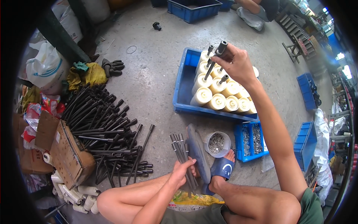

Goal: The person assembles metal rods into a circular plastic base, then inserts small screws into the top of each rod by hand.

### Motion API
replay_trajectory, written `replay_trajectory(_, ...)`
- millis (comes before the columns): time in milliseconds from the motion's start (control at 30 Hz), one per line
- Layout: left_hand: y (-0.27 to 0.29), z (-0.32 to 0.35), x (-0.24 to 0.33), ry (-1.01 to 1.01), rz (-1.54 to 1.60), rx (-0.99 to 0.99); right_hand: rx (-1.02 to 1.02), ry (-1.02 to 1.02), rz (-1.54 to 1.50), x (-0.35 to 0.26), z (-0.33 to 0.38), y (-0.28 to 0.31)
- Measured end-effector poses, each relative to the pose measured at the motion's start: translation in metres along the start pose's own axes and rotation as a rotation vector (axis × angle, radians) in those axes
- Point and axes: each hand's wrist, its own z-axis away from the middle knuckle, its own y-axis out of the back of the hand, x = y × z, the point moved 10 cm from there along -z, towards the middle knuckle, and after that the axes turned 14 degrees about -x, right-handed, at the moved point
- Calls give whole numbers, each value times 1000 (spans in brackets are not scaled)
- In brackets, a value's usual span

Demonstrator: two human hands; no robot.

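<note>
Head view: I see black rods (106, 130) heaped at left; lower centre, the left hand (181, 173) grasps a bundle of grey rods (181, 148); right of upper centre, the right hand (239, 65) pinches one dark rod (220, 49) over cream cylinders (217, 101) in a blue crate (201, 111).

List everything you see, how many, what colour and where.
Slim rods: several, dark grey, in left hand
Socketed rod: one, black, in right hand
Large rectangular plastic bin: one, blue, ahead
Round cylinders: many, cream, in bin
Heaped rods: many, black, left
Cardboard box: one, brown, left
Tubular pieces: several, whitish, lower left
Plastic sacks: several, white, upper left
Round tub of small metal parts: one, whitish, centre
Divided plastic box: one, blue, right of tub
Other bins: several, blue, top and right
Slippers: two, blue, at feet
Shelving: too blurred to count, right edge
Co-worker: one, cropped, top right
Bare hands: two, lower centre, over bin
</note>
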Motion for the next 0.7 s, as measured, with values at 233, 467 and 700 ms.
replay_trajectory(233, 3, 0, -2, 18, 27, 9, -25, 76, 63, -8, -9, 1)
replay_trajectory(467, 0, 0, -1, 27, 54, -7, -157, -4, 136, -11, -11, -13)
replay_trajectory(700, -1, -4, -4, 26, 27, -17, -26, 7, 285, -5, -1, -19)
